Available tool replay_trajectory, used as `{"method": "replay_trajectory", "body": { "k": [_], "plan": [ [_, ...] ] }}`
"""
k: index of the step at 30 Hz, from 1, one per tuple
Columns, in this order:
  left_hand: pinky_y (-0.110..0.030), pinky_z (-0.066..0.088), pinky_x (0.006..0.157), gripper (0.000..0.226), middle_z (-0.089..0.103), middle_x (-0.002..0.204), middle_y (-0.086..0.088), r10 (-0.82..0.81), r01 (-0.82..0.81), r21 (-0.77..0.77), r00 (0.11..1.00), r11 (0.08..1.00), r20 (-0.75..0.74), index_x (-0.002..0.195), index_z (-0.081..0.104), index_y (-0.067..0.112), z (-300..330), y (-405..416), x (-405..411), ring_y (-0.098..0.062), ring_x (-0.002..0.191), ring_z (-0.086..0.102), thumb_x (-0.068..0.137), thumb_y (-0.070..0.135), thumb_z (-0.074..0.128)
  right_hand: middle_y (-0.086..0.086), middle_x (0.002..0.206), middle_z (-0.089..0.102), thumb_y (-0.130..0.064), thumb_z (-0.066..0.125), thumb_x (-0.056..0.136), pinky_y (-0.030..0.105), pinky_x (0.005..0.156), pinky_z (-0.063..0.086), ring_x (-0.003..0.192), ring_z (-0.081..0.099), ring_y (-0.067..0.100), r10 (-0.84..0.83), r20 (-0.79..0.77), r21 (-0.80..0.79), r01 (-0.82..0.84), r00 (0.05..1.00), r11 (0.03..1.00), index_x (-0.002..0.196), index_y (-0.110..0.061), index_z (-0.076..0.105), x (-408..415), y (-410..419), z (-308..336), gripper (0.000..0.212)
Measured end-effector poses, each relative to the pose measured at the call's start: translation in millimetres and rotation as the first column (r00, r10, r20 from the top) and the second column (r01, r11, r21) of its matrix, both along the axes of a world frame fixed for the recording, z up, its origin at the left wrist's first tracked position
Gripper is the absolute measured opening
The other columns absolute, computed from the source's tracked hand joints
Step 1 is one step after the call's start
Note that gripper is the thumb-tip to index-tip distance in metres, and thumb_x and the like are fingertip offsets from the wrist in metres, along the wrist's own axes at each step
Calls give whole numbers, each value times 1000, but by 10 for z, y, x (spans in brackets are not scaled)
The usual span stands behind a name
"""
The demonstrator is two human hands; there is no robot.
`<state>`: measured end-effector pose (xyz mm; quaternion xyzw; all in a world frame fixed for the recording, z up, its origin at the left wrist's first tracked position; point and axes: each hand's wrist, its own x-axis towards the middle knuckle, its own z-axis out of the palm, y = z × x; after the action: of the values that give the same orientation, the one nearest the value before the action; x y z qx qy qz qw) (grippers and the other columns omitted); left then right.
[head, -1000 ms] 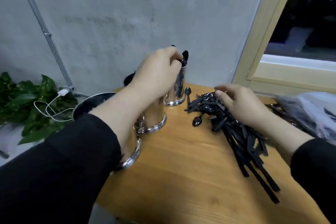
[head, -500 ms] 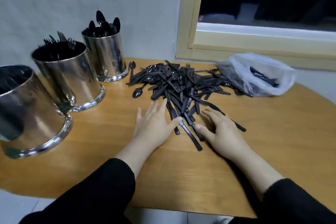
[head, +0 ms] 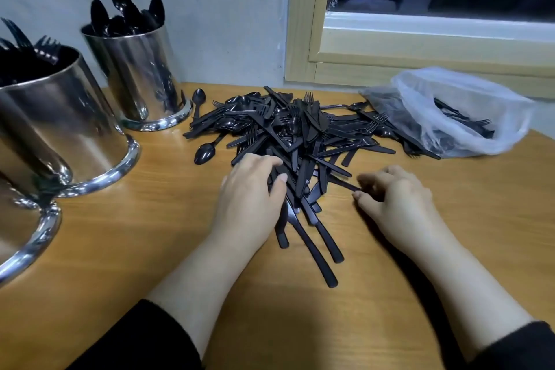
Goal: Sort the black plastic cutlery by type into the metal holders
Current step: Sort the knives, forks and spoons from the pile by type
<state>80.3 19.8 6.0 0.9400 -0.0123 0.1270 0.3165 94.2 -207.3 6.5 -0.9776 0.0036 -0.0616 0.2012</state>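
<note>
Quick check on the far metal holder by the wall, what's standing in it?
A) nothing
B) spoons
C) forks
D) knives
B: oval spoon bowls stick up out of the far holder, while fork tines show in the holder next to it nearer the camera.

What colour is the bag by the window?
Clear, whitish plastic bag, showing black cutlery inside; head view.
</note>
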Motion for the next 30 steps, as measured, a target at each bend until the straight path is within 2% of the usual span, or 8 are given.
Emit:
{"method": "replay_trajectory", "body": {
  "k": [3,6,13,17,18,23,27,30],
  "plan": [
    [-26,47,92,23,55,114,17,0,1,-78,1000,997,13,123,65,28,-32,-7,95,-6,106,54,104,30,52,-7,103,57,-34,71,91,44,96,46,105,55,19,35,-5,38,-35,999,999,107,-27,74,9,-23,44,18],
    [-19,48,82,15,58,104,16,43,-36,-172,999,984,34,111,67,30,-39,59,106,-1,95,56,103,27,55,-11,96,61,-28,73,89,32,86,44,95,58,16,35,-21,77,-33,999,996,91,-27,73,20,-42,73,3],
    [-30,54,79,13,60,98,13,35,-18,-209,996,978,78,101,67,31,14,23,61,-3,90,58,101,28,54,-8,86,68,-27,75,79,32,71,45,80,61,18,-54,-190,112,77,980,991,77,-24,64,-3,-140,200,12],
    [-24,52,80,18,62,98,13,30,-6,-210,993,978,111,102,69,28,15,30,67,-1,93,57,99,30,51,-7,65,63,-23,74,79,15,47,35,56,54,2,-39,-188,121,62,981,991,75,-22,63,-36,-176,238,12],
    [-21,51,78,18,62,97,13,32,-5,-214,992,977,121,101,68,28,18,29,63,-1,93,57,98,31,50,-7,61,61,-24,74,79,15,46,37,50,52,2,-34,-181,135,60,983,989,74,-22,63,-47,-195,255,12],
    [-16,41,63,34,61,81,5,29,30,-281,979,959,203,86,73,13,31,39,32,-7,76,56,99,35,51,-9,54,63,-19,72,78,15,46,36,45,46,5,-37,-77,352,62,996,934,70,-14,65,-105,-295,381,11],
    [-29,46,71,49,63,76,-5,-33,108,-316,971,943,235,76,73,6,28,26,5,-19,77,60,101,41,49,-3,56,55,-13,68,85,13,42,29,44,38,3,-26,25,565,8,999,825,78,-9,66,-146,-219,421,9],
    [-29,47,74,60,67,80,-11,-106,181,-360,971,915,216,72,68,-1,76,-37,-34,-21,79,62,100,48,48,-6,57,57,-4,67,87,9,47,34,46,46,2,73,42,685,-82,996,724,81,-6,68,-196,-9,396,6]
  ]
}}
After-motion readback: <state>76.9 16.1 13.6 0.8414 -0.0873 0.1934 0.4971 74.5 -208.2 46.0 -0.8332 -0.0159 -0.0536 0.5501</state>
